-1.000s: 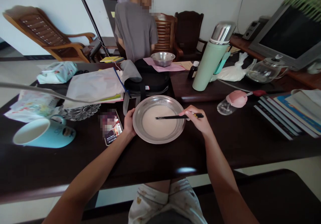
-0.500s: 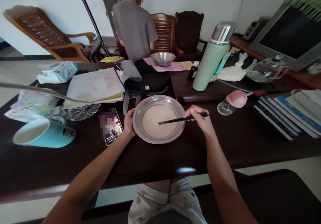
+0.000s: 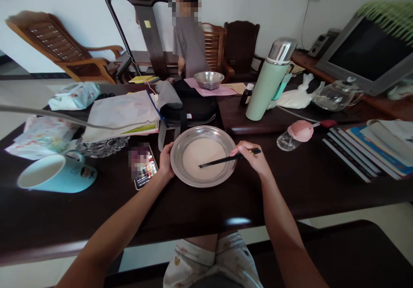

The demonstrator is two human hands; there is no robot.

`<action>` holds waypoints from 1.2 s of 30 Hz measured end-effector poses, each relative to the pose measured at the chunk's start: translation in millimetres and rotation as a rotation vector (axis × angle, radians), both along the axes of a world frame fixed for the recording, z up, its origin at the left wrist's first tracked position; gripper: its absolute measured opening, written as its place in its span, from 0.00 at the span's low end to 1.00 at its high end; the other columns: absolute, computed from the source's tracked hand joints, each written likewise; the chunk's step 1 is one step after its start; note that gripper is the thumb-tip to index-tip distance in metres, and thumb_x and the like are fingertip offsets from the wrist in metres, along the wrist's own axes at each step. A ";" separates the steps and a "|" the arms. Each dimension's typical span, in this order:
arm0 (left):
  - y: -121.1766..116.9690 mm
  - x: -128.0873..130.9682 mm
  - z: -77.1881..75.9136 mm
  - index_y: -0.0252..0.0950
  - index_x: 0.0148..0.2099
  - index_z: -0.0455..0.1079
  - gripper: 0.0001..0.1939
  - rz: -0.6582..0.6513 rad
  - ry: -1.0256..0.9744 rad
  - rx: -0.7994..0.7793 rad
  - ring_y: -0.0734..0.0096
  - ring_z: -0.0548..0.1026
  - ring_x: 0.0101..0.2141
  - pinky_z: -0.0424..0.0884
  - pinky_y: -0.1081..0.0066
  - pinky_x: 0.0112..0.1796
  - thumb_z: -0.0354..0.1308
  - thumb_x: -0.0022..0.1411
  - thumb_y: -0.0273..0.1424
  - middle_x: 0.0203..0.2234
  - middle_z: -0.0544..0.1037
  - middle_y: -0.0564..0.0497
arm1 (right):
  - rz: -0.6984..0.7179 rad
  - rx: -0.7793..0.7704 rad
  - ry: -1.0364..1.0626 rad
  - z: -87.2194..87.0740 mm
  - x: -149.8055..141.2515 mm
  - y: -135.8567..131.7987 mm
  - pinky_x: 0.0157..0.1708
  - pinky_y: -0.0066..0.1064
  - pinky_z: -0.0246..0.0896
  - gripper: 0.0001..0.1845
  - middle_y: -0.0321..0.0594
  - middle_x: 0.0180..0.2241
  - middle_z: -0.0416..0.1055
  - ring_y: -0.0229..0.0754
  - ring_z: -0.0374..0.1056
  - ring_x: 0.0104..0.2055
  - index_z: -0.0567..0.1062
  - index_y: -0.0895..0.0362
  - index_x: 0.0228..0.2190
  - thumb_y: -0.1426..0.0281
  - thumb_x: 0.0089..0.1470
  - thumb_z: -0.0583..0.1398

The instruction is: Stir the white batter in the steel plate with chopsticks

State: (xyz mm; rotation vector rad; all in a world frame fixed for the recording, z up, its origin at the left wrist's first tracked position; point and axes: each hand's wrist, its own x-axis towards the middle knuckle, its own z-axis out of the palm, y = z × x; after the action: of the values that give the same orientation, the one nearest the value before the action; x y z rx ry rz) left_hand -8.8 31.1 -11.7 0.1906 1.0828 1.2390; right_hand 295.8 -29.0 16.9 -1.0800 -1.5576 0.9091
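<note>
A round metal dish (image 3: pixel 180 139) holding pale batter (image 3: pixel 201 154) sits on the dark table (image 3: pixel 306 180) in front of me. My left hand (image 3: pixel 166 161) grips the dish's left rim, fingers curled round it. My right hand (image 3: pixel 251 159) is closed on a pair of black chopsticks (image 3: pixel 219 162), whose tips dip into the batter near the dish's middle.
A phone (image 3: pixel 143 167) lies left of the dish, a blue mug (image 3: pixel 53 176) farther left. Behind are a black bag (image 3: pixel 193 103), papers (image 3: pixel 124 111), a green thermos (image 3: pixel 269 81), a small metal bowl (image 3: pixel 209 79) and stacked books (image 3: pixel 371 150). A person in grey (image 3: pixel 190 47) stands beyond the table.
The chopstick tips have swept through the batter toward the near side of the dish. The person behind has moved right and turned. My view has tilted slightly.
</note>
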 end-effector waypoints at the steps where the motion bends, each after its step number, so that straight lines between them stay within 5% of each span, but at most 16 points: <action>1: -0.2 -0.2 0.6 0.38 0.33 0.77 0.06 -0.013 -0.005 -0.001 0.43 0.88 0.40 0.85 0.52 0.44 0.64 0.60 0.35 0.25 0.84 0.46 | 0.019 0.016 -0.024 -1.1 -1.7 1.0 0.42 0.39 0.77 0.31 0.42 0.31 0.85 0.46 0.80 0.36 0.88 0.51 0.30 0.39 0.65 0.63; 8: -3.2 2.8 8.7 0.38 0.33 0.77 0.06 0.003 -0.014 -0.017 0.45 0.87 0.37 0.85 0.53 0.42 0.62 0.60 0.33 0.26 0.85 0.46 | -0.136 0.067 0.017 -5.1 0.0 3.9 0.39 0.39 0.76 0.30 0.41 0.29 0.83 0.46 0.79 0.33 0.86 0.51 0.29 0.39 0.64 0.63; 11: -4.8 5.1 13.8 0.38 0.32 0.76 0.06 0.020 -0.042 -0.040 0.46 0.88 0.36 0.85 0.53 0.42 0.60 0.61 0.32 0.25 0.84 0.46 | -0.085 0.016 0.065 -4.8 -0.7 2.9 0.35 0.37 0.75 0.31 0.40 0.25 0.82 0.45 0.78 0.29 0.86 0.52 0.29 0.39 0.65 0.62; 14: -5.5 5.8 16.8 0.38 0.32 0.76 0.06 0.020 -0.045 -0.048 0.46 0.88 0.35 0.86 0.53 0.41 0.60 0.61 0.31 0.24 0.84 0.46 | -0.018 0.056 -0.024 -4.1 -4.5 3.7 0.39 0.39 0.75 0.31 0.43 0.30 0.85 0.47 0.80 0.36 0.86 0.51 0.28 0.39 0.65 0.63; 20: -5.0 5.2 15.6 0.38 0.32 0.76 0.07 0.026 -0.042 -0.057 0.45 0.88 0.36 0.86 0.52 0.42 0.59 0.62 0.32 0.24 0.84 0.46 | -0.118 0.052 0.026 -3.4 0.0 3.1 0.39 0.39 0.75 0.31 0.41 0.28 0.83 0.46 0.79 0.33 0.87 0.50 0.29 0.39 0.65 0.63; 26: -4.1 3.1 11.5 0.38 0.34 0.78 0.05 -0.002 -0.053 -0.038 0.45 0.88 0.38 0.85 0.53 0.43 0.62 0.60 0.32 0.28 0.86 0.45 | 0.030 0.038 -0.047 -3.6 -2.9 3.0 0.42 0.40 0.76 0.31 0.43 0.32 0.85 0.47 0.80 0.36 0.88 0.51 0.29 0.39 0.65 0.63; 32: -4.8 3.9 14.0 0.37 0.34 0.77 0.07 0.008 -0.047 -0.055 0.46 0.88 0.38 0.86 0.53 0.43 0.60 0.62 0.32 0.27 0.85 0.45 | -0.116 0.076 -0.030 -2.8 2.4 3.5 0.41 0.40 0.75 0.31 0.42 0.31 0.84 0.47 0.79 0.36 0.88 0.50 0.29 0.39 0.64 0.63; 36: -4.6 2.9 12.4 0.38 0.35 0.78 0.06 -0.013 -0.059 -0.043 0.44 0.88 0.39 0.86 0.52 0.43 0.62 0.61 0.33 0.29 0.86 0.45 | -0.033 0.010 0.032 -2.6 0.9 1.5 0.38 0.39 0.76 0.31 0.41 0.28 0.83 0.46 0.79 0.33 0.87 0.51 0.29 0.39 0.65 0.63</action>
State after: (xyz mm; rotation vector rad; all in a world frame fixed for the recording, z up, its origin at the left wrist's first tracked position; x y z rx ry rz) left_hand -5.9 26.5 0.7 0.1270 1.0544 1.2018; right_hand 296.7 -27.5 14.3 -1.0760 -1.5123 0.8908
